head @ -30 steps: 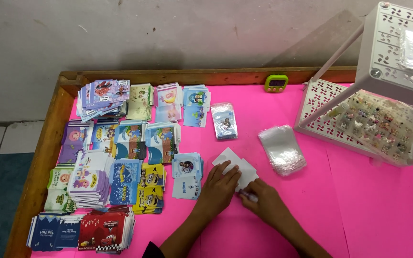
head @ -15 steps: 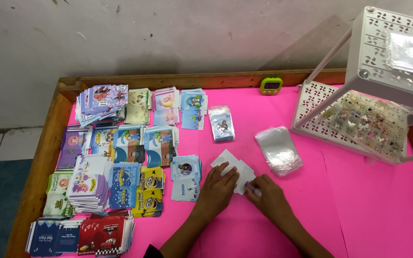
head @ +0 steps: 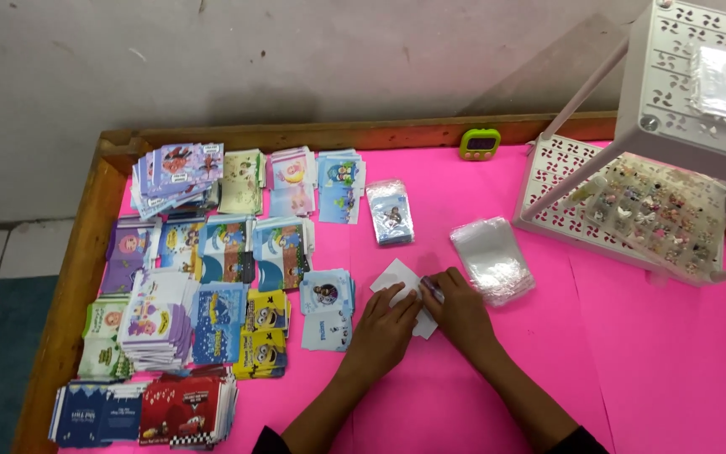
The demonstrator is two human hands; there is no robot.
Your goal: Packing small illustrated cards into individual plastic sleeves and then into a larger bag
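1. Pink sheeting covers the wooden-framed table [head: 86,252], which stands against a grey wall; I am looking down on it from the head camera.
2. My left hand [head: 384,324] lies flat on a white card [head: 397,277] near the middle of the table, pinning it to the surface, as I judge, so it cannot slide.
3. My right hand [head: 460,311] presses close against the left over the card's right edge. Its fingertips pinch at something small and pale there; I cannot tell whether that is a flap of the card or a separate piece.
4. Just right of the hands sits a stack of clear plastic sleeves [head: 491,259], within easy reach.
5. One filled sleeve with a picture card [head: 390,212] lies apart, further back.
6. Sorted piles of picture cards [head: 203,277] fill the left side, grouped by design, the nearest blue pile touching my left wrist area.
7. At the right stands a white perforated rack [head: 632,202] with small trinkets on its lower shelf, and a green timer [head: 480,144] rests by the back rail.
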